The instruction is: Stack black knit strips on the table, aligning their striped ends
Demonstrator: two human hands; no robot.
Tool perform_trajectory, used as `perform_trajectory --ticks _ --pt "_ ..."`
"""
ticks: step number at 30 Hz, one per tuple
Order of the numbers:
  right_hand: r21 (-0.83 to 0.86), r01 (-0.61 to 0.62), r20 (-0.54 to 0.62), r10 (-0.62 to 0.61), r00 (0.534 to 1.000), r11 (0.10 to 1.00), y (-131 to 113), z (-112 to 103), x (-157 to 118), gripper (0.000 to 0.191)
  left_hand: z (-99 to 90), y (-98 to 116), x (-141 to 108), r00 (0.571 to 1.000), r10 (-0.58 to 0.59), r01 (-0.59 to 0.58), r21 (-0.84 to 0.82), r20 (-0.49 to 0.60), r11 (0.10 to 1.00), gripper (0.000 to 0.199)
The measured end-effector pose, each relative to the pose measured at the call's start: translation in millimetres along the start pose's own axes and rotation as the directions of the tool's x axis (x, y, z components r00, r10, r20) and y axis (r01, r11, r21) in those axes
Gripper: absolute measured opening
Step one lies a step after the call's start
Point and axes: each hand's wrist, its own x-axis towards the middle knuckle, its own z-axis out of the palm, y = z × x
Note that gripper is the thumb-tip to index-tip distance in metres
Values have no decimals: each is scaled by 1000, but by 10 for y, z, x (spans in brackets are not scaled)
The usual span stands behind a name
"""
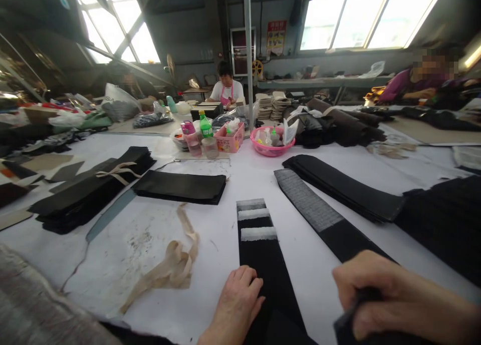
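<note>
L hand [237, 301]: loosely curled, on blk strip [270, 262] | R hand [391, 297]: clenched round dk pc [347, 329], R of strip

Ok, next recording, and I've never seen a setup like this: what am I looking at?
There's no machine: these are a person's bare hands, seen in one picture from a camera worn on the head, looking forward and down. The left hand rests on a black strip with pale bands across its far part. The right hand holds a dark item, too blurred to name. The white tabletop also bears black stacks, a tan ribbon and a pink basket.
</note>
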Motion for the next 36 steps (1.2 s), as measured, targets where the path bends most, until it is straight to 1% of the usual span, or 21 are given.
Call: perform_trajectory --ticks 1,3,6,9,13,16,19,23,26,28,30,31,32,33,34,36 --pt "29 -11 54 9 999 1000 -62 57 121 28 -9 2 4 1000 -5 5 3 12 1000 30" --pt "92 -15 121 4 993 996 -102 191 359 24 -7 -5 4 999 -6 6 20 34 1000 30" --pt "166 -6 137 -16 990 986 16 378 618 21 17 -37 -14 999 0 -1 31 46 1000 33" --pt "195 -34 109 13 994 980 218 502 744 19 47 -69 -46 999 -6 6 18 49 1000 36" --pt "197 -76 88 60 994 977 425 582 805 17 128 -83 -104 999 -4 2 38 40 999 37" --pt "182 -83 88 68 994 980 481 598 828 19 179 -82 -143 1000 -2 1 51 30 999 40" --pt "165 -74 89 60 994 984 444 581 852 21 152 -86 -152 999 6 -8 43 41 999 41" --pt "125 -45 112 31 993 991 293 519 855 20 31 -86 -99 994 24 -27 32 104 999 27" --pt "77 -35 130 25 991 996 155 441 792 21 -31 -72 -45 992 25 -24 -6 125 1000 17" --pt "35 -30 130 25 991 999 72 373 716 21 -52 -62 -26 994 27 -21 -56 108 998 13" --pt "-1 -25 123 25 992 1000 1 299 628 20 -93 -48 -27 998 16 -7 -152 61 988 9" --pt "-9 -19 121 20 992 1000 -31 263 586 19 -134 -33 -35 999 5 7 -238 49 971 11" --pt "-11 -10 125 12 992 1000 -61 230 549 19 -192 -11 -48 998 -10 29 -353 56 935 16" --pt "-12 -1 127 2 992 1000 -89 201 519 19 -266 22 -65 996 -29 64 -486 79 872 25" --pt "-14 11 125 -9 992 1000 -118 175 497 18 -350 68 -85 992 -38 104 -619 119 778 39" --pt "-23 42 113 -39 993 999 -176 136 479 16 -519 201 -123 975 -14 195 -819 223 540 63"
